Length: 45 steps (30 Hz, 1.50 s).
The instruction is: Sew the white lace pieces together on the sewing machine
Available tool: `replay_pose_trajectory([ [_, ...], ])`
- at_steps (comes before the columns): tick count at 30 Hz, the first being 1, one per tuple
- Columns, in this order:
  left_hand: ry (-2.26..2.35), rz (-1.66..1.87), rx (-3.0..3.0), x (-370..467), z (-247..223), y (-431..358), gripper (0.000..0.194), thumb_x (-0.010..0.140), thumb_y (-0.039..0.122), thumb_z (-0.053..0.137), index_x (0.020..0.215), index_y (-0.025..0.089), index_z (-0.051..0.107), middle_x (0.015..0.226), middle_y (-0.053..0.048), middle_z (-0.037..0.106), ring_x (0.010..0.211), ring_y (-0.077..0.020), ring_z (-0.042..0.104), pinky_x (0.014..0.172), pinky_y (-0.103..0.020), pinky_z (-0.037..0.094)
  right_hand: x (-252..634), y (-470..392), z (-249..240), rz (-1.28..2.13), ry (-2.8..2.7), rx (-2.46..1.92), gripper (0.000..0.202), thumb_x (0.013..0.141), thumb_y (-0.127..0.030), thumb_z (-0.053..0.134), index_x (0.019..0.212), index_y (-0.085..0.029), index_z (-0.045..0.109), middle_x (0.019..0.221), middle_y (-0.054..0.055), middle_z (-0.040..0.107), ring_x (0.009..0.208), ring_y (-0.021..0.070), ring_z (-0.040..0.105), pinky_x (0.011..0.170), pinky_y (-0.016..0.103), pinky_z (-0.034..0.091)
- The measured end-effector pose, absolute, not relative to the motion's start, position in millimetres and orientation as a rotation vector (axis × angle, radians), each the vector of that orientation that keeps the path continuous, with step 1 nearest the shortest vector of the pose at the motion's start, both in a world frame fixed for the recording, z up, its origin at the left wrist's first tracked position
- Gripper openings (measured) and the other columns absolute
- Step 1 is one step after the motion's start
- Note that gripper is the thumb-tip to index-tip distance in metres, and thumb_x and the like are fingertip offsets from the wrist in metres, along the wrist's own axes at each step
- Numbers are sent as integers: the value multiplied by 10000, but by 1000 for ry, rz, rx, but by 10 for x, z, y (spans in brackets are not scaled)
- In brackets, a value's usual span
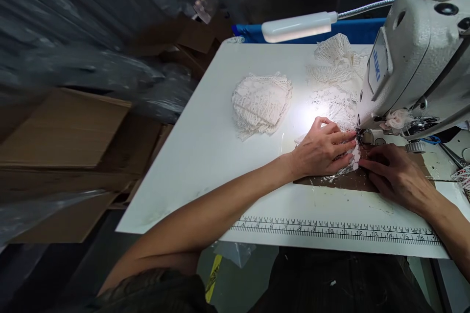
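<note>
My left hand (325, 150) lies over a white lace piece (354, 162) beside the sewing machine's needle area (362, 136). Its fingers are stretched out and press the lace down. From the right, my right hand (400, 172) has its fingers bent, with the fingertips closed at the lace's right edge. Beneath both hands is a brown plate (341, 183) on the table. More white lace (332, 100) stretches away behind the needle area, under the lamp's glare. Part of the lace piece is hidden by my left hand.
A stack of lace pieces (262, 102) sits left of the machine head (404, 44). A white lamp (299, 27) hangs over the back. A printed ruler strip (330, 230) runs along the table's front edge. Scissors (451, 155) lie at right; cardboard boxes (62, 127) stand at left.
</note>
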<state>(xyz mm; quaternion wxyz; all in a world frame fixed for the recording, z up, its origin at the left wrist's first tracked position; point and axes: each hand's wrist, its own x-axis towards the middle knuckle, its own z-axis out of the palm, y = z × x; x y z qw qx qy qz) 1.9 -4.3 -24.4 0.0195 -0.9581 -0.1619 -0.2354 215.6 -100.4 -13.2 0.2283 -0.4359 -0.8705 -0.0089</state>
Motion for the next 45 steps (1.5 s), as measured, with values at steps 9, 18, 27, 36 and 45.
replay_pose_trajectory([
  [9, -473, -758, -2948, 19, -245, -37, 230, 933, 301, 467, 1036, 222, 658, 1170, -31, 693, 822, -190, 577, 861, -440, 374, 2125, -1016, -160, -69, -2411, -1219, 295, 893, -123, 475, 1089, -222, 672, 982, 108, 599, 840, 220, 566, 728, 373, 481],
  [18, -487, -755, -2928, 19, -235, -49, 232, 936, 295, 465, 1037, 210, 656, 1106, -37, 710, 813, -189, 571, 866, -437, 387, 2171, -1040, -151, 10, -2301, -1269, 304, 918, -145, 438, 1117, -193, 662, 1023, 115, 605, 905, 204, 609, 724, 327, 556],
  [27, -472, -798, -2932, 7, -238, -50, 237, 943, 303, 464, 1051, 193, 645, 1115, -47, 708, 812, -188, 571, 869, -430, 375, 2132, -1021, -157, -1, -2410, -1262, 375, 892, -122, 450, 1179, -237, 663, 1019, 108, 604, 788, 208, 611, 685, 369, 548],
  [36, -490, -758, -2976, 3, -234, -51, 252, 948, 297, 447, 1065, 170, 630, 1193, -59, 683, 840, -197, 570, 877, -434, 371, 2130, -1032, -174, -47, -2390, -1299, 356, 909, -158, 446, 1181, -246, 658, 1029, 104, 571, 793, 197, 579, 675, 355, 528],
  [45, -581, -754, -3053, -2, -227, -97, 263, 960, 298, 429, 1079, 228, 652, 1201, -46, 675, 964, -222, 580, 987, -540, 291, 2107, -1064, -161, 75, -2314, -1339, 336, 929, -185, 438, 1157, -248, 677, 1031, 106, 554, 854, 211, 581, 690, 368, 536],
])
